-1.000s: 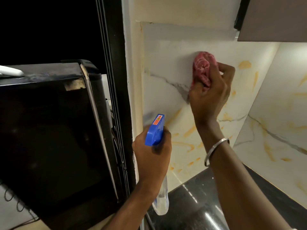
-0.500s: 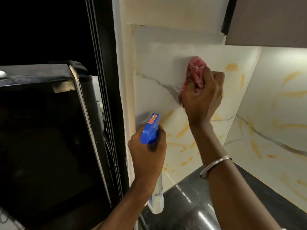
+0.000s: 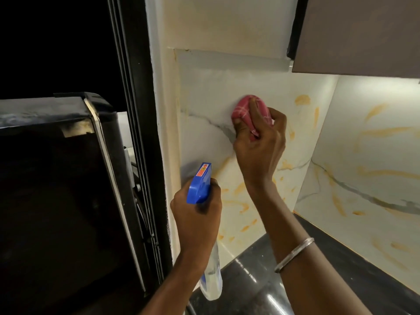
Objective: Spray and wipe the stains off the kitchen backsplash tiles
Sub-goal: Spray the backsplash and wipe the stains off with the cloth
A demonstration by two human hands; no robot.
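right hand (image 3: pixel 259 148) grips a cloth (image 3: pixel 242 108) against the tiles (image 3: pixel 204 137); left hand (image 3: pixel 197 221) grips the spray bottle (image 3: pixel 200 185); most stains (image 3: pixel 302 100) remain.

A home kitchen: glossy marble-look backsplash tiles (image 3: pixel 204 133) meet in a corner above a polished black worktop (image 3: pixel 250 283), with orange stains (image 3: pixel 302 100) smeared across them. A brown wall cabinet (image 3: pixel 363 35) hangs overhead, and a large black appliance (image 3: pixel 56 178) stands at the left beside the tiled wall.

black appliance (image 3: pixel 56 201) left | brown cabinet (image 3: pixel 363 35) top right | dark counter (image 3: pixel 250 280)
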